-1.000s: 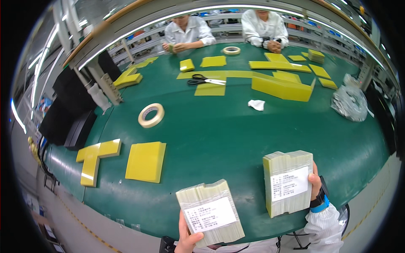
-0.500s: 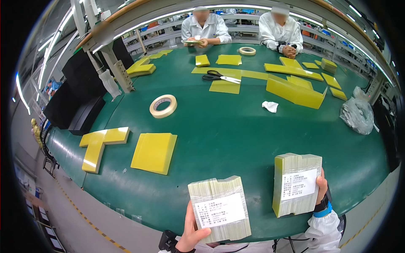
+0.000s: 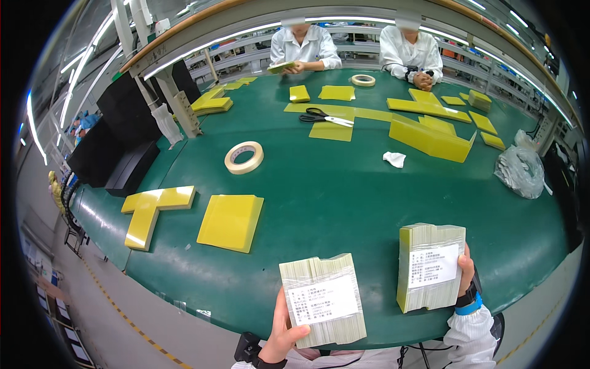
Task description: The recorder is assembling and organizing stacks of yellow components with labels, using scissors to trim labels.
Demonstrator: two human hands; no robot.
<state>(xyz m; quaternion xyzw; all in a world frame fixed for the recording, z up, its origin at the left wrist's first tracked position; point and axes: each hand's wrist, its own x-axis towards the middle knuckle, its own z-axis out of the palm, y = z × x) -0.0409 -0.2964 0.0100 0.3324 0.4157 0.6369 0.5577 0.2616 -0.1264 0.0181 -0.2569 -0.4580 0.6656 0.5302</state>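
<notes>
My left hand (image 3: 286,328) is closed round the lower left side of a wrapped stack of thin sheets (image 3: 324,270), its thumb lying on the front. A white printed label covers the middle of that stack. To the right, my right hand (image 3: 466,273) grips the right side of a second wrapped stack (image 3: 409,246), labelled in the same way and with a yellow left face. The two stacks stand apart near the table's front edge, both tilted toward me. Most fingers of each hand are hidden behind the stacks.
On the green table (image 3: 307,203) lie a yellow square stack (image 3: 230,221), a yellow T-shaped stack (image 3: 144,215), a tape roll (image 3: 244,157), scissors (image 3: 326,117), crumpled white paper (image 3: 394,160) and a plastic bag (image 3: 520,172). Two people in white sit across, one holding a yellow piece (image 3: 281,67).
Both stacks remain in my hands, hardly shifted. The whole view has moved slightly, so the table things sit a little further right. Across the table, one person has raised and tilted the yellow piece.
</notes>
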